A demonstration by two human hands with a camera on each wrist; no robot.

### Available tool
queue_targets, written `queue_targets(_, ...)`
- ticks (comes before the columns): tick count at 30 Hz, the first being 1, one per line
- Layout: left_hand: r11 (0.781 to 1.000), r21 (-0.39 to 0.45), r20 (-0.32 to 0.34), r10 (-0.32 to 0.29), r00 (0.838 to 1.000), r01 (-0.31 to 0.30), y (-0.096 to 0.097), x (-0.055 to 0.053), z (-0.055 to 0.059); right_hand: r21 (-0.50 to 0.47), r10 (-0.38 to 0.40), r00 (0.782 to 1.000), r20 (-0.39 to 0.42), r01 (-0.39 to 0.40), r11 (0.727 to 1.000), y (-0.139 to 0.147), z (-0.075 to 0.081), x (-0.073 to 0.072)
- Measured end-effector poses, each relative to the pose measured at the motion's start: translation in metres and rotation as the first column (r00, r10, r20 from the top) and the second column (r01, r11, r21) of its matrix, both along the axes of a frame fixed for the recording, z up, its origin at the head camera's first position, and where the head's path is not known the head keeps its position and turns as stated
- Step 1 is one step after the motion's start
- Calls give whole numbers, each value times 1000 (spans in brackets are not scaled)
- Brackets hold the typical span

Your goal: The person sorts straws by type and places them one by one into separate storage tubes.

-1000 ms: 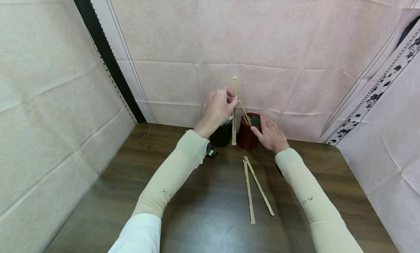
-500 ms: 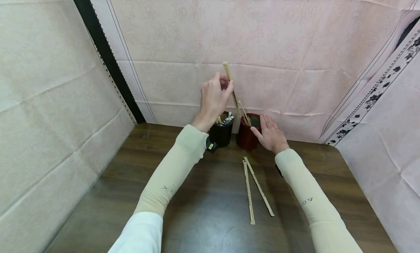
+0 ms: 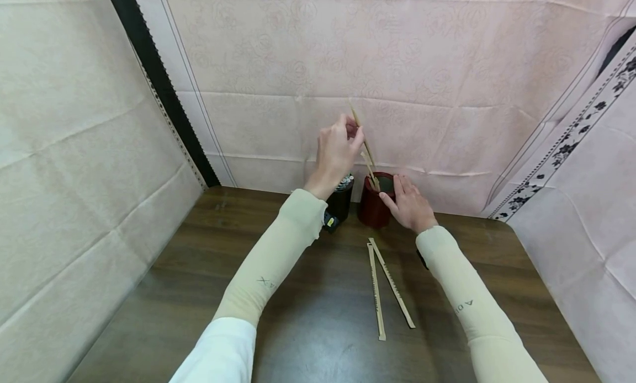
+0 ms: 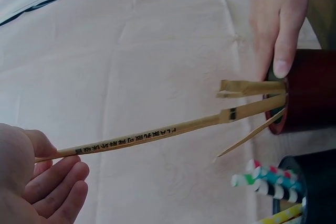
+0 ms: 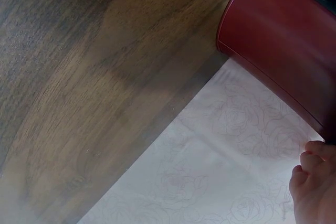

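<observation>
My left hand [image 3: 338,148] pinches a long paper-wrapped straw [image 4: 131,140] near one end. The straw slants down to the right, its lower tip just over the mouth of the red cup [image 3: 372,209]. Several wrapped straws [image 4: 252,87] stick out of that cup at its left side. My right hand [image 3: 412,206] holds the cup's rim from the right, thumb along the near edge and fingers on the far side. In the left wrist view, the right hand's thumb [image 4: 283,61] lies against the rim. The right wrist view catches only fingertips near the cup's mouth.
A black cup [image 4: 323,182] with patterned straws [image 4: 278,179] stands left of the red one, partly behind my left wrist. Two wrapped straws, one left [image 3: 376,294] and one right [image 3: 392,283], lie on the wooden table [image 3: 308,317]. A cloth wall [image 3: 427,79] rises behind the cups.
My left hand has raised the straw from beside the red cup, then moved right, tilting its lower end over the cup's mouth. The right hand has stayed at the rim.
</observation>
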State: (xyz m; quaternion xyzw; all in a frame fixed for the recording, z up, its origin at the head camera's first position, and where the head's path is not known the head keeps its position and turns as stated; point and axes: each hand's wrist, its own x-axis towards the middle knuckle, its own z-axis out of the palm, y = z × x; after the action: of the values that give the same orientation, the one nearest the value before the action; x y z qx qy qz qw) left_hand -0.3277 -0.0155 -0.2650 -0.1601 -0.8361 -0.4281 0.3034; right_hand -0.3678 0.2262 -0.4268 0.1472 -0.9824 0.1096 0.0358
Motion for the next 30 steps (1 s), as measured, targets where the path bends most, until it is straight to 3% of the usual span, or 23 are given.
queue_targets(10, 998, -57, 21, -10, 1000, 11, 17, -12, -29, -7, -2, 1000, 7, 2, 1000, -1, -1, 0)
queue_targets(14, 993, -112, 115, -18, 993, 31, 23, -16, -39, -7, -1, 1000, 6, 1, 1000, -3, -2, 0)
queue_targets(17, 984, -166, 213, -23, 977, 60, 24, -17, -44, -3, -2, 1000, 11, 2, 1000, -4, -3, 1)
queue_targets(20, 980, -183, 265, -26, 964, 76, 23, -15, -46, -1, -1, 1000, 14, 1, 1000, -4, -3, 1)
queue_targets(30, 990, -132, 224, -26, 974, 57, 7, -4, -43, 12, -10, 1000, 17, 9, 1000, 2, 0, -2)
